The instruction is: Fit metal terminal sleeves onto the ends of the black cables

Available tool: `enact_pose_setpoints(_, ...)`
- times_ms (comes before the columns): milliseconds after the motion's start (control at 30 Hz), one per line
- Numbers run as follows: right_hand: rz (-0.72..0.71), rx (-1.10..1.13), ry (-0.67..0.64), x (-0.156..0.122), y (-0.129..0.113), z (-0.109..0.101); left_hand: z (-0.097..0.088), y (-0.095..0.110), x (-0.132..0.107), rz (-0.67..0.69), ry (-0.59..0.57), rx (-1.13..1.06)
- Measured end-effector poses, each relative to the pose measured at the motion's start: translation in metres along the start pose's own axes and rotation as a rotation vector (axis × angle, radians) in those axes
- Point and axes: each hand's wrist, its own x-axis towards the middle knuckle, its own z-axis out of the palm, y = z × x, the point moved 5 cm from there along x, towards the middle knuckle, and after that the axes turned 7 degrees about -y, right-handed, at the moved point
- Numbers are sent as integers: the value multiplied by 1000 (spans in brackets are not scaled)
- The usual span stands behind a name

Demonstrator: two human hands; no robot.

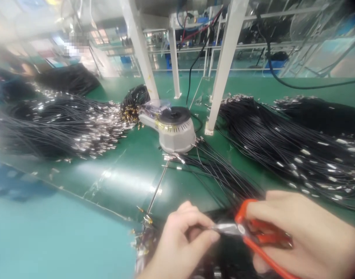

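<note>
My right hand (305, 236) is closed round a pair of red-handled pliers (254, 236) low in the picture, jaws pointing left. My left hand (181, 244) is pinched shut right at the plier jaws, on something too small to make out. Under both hands lies a bundle of black cables with metal ends (148, 248). A few loose black cables (218, 170) run from my hands up toward a grey tape dispenser (175, 130) on the green table (119, 178).
Big heaps of black cables with metal connectors lie at the left (58, 124) and at the right (296, 143). White frame posts (223, 69) stand behind the dispenser. A thin metal rod (156, 190) lies on the table. The table's near edge runs diagonally at lower left.
</note>
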Motion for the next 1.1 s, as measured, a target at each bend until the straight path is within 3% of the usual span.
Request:
enact_pose_setpoints(67, -72, -137, -162, 4, -7, 2, 2, -1, -3, -4, -17, -13)
enact_pose_setpoints(133, -129, -233, -218, 9, -11, 0, 4, -1, -4, -1, -35, -12)
enact_pose_setpoints(567, -149, -316, -250, 16, -20, -9, 8, -1, -9, 39, -138, 84)
enact_pose_setpoints(833, -184, -442, -230, 18, -24, -9, 8, -3, -10, 41, -126, 94)
enact_pose_setpoints(1100, -167, -504, -306, 19, -25, -7, 8, -3, -12, 53, -127, 118)
